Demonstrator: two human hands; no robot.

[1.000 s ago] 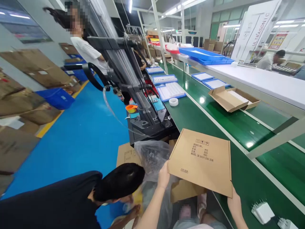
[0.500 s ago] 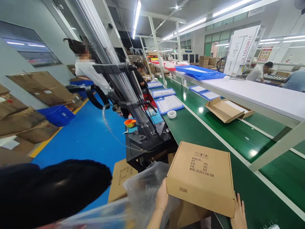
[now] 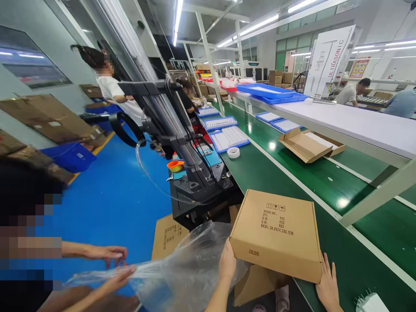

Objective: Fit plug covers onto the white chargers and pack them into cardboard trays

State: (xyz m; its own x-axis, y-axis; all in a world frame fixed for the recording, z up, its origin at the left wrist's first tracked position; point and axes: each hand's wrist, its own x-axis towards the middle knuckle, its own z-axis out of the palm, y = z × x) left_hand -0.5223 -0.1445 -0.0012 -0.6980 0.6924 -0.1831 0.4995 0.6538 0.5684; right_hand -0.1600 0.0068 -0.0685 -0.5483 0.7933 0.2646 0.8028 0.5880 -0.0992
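Note:
A closed cardboard box (image 3: 279, 234) with printed text and handling symbols on its lid is between my two hands, over the near edge of the green conveyor belt. My left hand (image 3: 228, 260) grips its front left corner, thumb side up. Against the right side my right hand (image 3: 328, 279) is pressed, fingers extended along the wall. Below the box, a brown cardboard piece (image 3: 256, 284) shows in part. A clear plastic bag (image 3: 182, 268) hangs just left of my left forearm, pulled by a co-worker's hands (image 3: 113, 271).
A press machine on a black stand (image 3: 198, 190) rises left of the belt (image 3: 260, 173). On the belt lie a tape roll (image 3: 233, 152), blue trays (image 3: 229, 138) of white parts and an open carton (image 3: 308, 145). A white spiky part (image 3: 372, 302) is at lower right.
The co-worker at the left has leaned back, and their hands now show on the plastic bag, which is stretched out. My hands and the box have shifted slightly right in view.

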